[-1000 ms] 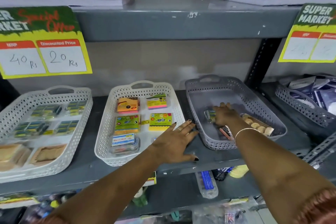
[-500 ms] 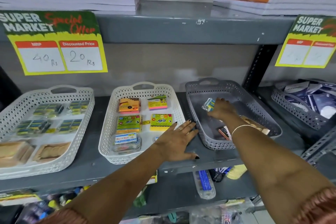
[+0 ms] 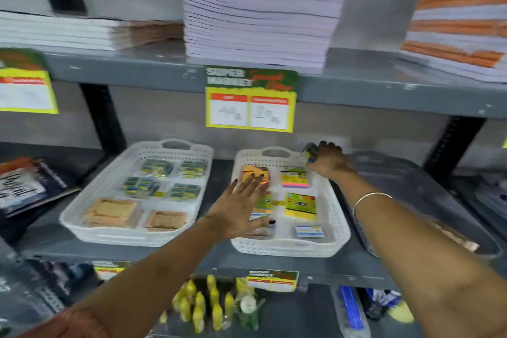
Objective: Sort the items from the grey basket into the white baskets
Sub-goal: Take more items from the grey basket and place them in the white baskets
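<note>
the right hand [image 3: 327,163] has come up out of the grey basket [image 3: 406,186], where it was reaching a second ago, and its grip is now clenched on a small blue-green packet [image 3: 310,149] held over the back right corner of the middle white basket [image 3: 340,230]. the left hand [image 3: 241,207], fingers spread and grasping nothing, has drifted over that basket's front left part. similar packets lie in the far-left white basket [image 3: 79,214] toward the shelf's left end, so the packet likely belongs there. more items remain in the grey basket.
</note>
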A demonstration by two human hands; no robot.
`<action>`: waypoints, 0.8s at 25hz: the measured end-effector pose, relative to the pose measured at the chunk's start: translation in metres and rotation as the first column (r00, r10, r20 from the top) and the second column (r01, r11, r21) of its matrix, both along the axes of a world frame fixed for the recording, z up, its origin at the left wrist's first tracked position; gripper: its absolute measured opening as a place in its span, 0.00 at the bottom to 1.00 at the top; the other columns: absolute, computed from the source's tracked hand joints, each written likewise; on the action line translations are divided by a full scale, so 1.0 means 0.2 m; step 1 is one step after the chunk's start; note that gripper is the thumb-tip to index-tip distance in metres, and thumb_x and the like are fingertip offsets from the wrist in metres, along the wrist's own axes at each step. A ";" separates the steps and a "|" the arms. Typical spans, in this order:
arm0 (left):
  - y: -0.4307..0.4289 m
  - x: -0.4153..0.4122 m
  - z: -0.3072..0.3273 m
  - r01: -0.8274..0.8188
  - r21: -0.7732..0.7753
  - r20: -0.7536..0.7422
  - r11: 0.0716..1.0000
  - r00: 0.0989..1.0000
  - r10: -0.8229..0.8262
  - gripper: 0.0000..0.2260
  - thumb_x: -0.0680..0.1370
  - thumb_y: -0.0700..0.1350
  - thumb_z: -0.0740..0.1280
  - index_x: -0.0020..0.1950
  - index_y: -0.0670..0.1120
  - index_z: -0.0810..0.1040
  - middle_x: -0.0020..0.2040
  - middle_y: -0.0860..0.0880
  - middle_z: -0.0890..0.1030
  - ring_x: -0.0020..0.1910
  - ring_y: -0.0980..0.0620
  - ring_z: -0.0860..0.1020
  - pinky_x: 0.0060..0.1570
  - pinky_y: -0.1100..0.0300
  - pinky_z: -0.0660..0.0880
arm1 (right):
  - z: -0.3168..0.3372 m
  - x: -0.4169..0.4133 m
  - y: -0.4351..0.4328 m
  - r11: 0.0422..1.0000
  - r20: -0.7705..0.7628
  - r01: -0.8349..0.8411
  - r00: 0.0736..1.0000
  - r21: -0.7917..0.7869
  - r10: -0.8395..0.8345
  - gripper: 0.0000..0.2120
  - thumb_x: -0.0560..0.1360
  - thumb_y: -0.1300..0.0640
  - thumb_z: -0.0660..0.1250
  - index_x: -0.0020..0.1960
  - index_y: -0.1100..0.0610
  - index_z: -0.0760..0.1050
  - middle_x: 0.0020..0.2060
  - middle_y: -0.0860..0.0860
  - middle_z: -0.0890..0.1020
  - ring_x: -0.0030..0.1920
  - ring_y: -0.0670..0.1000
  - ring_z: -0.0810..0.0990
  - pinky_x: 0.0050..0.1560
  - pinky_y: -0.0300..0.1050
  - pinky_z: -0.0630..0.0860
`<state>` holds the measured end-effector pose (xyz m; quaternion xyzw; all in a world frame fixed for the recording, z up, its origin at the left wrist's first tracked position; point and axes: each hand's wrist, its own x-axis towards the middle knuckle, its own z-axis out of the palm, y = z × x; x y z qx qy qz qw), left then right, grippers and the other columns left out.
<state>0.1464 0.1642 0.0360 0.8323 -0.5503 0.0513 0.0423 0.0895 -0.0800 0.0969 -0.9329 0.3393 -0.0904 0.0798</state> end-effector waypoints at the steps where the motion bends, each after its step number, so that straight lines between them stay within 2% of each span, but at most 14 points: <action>1: 0.11 0.07 0.00 -0.041 -0.008 0.004 0.999 0.999 0.041 0.46 0.65 0.74 0.37 0.76 0.48 0.46 0.78 0.47 0.47 0.77 0.49 0.45 0.74 0.48 0.45 | 0.01 0.08 0.09 0.999 0.008 -0.039 0.999 0.016 0.039 0.28 0.72 0.48 0.68 0.65 0.64 0.66 0.62 0.62 0.73 0.62 0.62 0.72 0.58 0.49 0.72; 4: 0.43 0.25 0.00 -0.162 -0.018 0.007 0.987 0.987 0.162 0.53 0.59 0.76 0.27 0.76 0.47 0.48 0.78 0.47 0.48 0.77 0.47 0.46 0.74 0.47 0.46 | 0.01 0.31 0.36 0.986 0.018 -0.162 0.987 0.040 0.162 0.28 0.73 0.49 0.67 0.66 0.63 0.65 0.61 0.62 0.72 0.62 0.62 0.71 0.57 0.50 0.72; 7: 0.70 0.38 -0.05 -0.266 0.060 0.007 0.962 0.964 0.266 0.55 0.55 0.76 0.23 0.76 0.48 0.43 0.78 0.48 0.42 0.76 0.49 0.42 0.74 0.48 0.45 | -0.03 0.52 0.66 0.965 0.010 -0.254 0.967 0.063 0.254 0.29 0.71 0.49 0.68 0.66 0.62 0.66 0.62 0.61 0.73 0.63 0.61 0.71 0.59 0.50 0.72; 9: 0.85 0.44 -0.08 -0.313 0.082 -0.024 0.946 0.948 0.316 0.52 0.59 0.77 0.29 0.76 0.48 0.41 0.78 0.48 0.42 0.76 0.49 0.42 0.74 0.48 0.44 | -0.08 0.65 0.84 0.948 0.014 -0.309 0.951 0.075 0.309 0.32 0.71 0.49 0.69 0.68 0.63 0.65 0.64 0.62 0.71 0.66 0.62 0.70 0.62 0.51 0.72; 11: 0.93 0.48 -0.10 -0.342 0.080 -0.046 0.936 0.937 0.346 0.45 0.64 0.71 0.35 0.76 0.48 0.41 0.78 0.48 0.43 0.76 0.49 0.43 0.74 0.49 0.43 | -0.13 0.74 0.98 0.932 -0.008 -0.357 0.934 0.067 0.358 0.33 0.70 0.49 0.70 0.69 0.62 0.64 0.66 0.61 0.71 0.67 0.62 0.69 0.63 0.52 0.73; 15: 1.00 0.53 -0.13 -0.354 0.081 -0.080 0.932 0.929 0.360 0.42 0.66 0.69 0.37 0.76 0.49 0.44 0.78 0.48 0.46 0.77 0.49 0.45 0.74 0.48 0.44 | -0.28 0.91 1.17 0.899 -0.093 -0.424 0.896 0.106 0.434 0.32 0.70 0.47 0.70 0.69 0.59 0.67 0.66 0.59 0.72 0.67 0.60 0.71 0.63 0.51 0.74; 17: 1.00 0.53 -0.15 -0.352 0.095 -0.094 0.931 0.928 0.360 0.40 0.67 0.69 0.39 0.76 0.50 0.48 0.78 0.48 0.47 0.77 0.49 0.46 0.74 0.47 0.45 | -0.36 0.95 1.22 0.902 -0.140 -0.413 0.893 0.130 0.429 0.32 0.69 0.46 0.70 0.69 0.58 0.68 0.67 0.59 0.73 0.67 0.59 0.73 0.63 0.50 0.74; 20: 1.00 0.53 -0.16 -0.359 0.127 -0.131 0.925 0.918 0.374 0.32 0.76 0.66 0.48 0.75 0.50 0.52 0.78 0.47 0.47 0.77 0.48 0.46 0.73 0.45 0.45 | -0.45 0.98 1.25 0.916 -0.222 -0.370 0.890 0.157 0.398 0.32 0.70 0.48 0.70 0.69 0.59 0.67 0.66 0.60 0.73 0.66 0.60 0.73 0.62 0.50 0.75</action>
